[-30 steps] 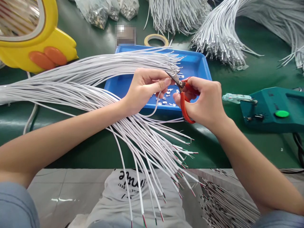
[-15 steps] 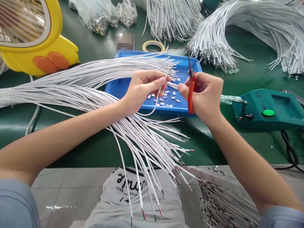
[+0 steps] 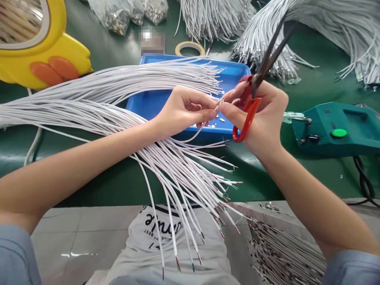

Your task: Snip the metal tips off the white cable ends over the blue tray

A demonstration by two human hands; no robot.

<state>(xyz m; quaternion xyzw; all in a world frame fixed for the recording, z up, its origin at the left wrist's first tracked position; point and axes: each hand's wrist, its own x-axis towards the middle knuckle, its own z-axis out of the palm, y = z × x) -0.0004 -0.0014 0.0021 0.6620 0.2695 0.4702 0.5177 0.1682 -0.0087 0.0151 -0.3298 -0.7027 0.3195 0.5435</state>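
Observation:
Between the thumb and fingers of my left hand [image 3: 190, 111] is the end of one white cable [image 3: 198, 133]. My right hand [image 3: 261, 111] is closed around scissors with red handles [image 3: 248, 116], whose dark blades [image 3: 271, 55] point up and away, slightly apart. Its thumb and fingertip also pinch at the cable's tip, meeting my left fingertips. Under both hands lies a blue tray [image 3: 234, 69] with small whitish scraps [image 3: 222, 119]. One bundle of white cables [image 3: 166, 77] reaches into the tray. Another bundle [image 3: 178, 170] fans out below my left forearm, with red and green wire ends.
A green machine with a bright green button [image 3: 338, 133] stands at the right. Behind the tray are a tape roll [image 3: 190, 44], bags of small metal parts [image 3: 156, 11] and more cable bundles [image 3: 264, 51]. A yellow duck-shaped fan or heater [image 3: 44, 59] stands at the left.
My hands have come together at the cable end. The scissors have swung so that their blades point up and right, and the right fingertips now pinch the cable tip. The view has shifted slightly.

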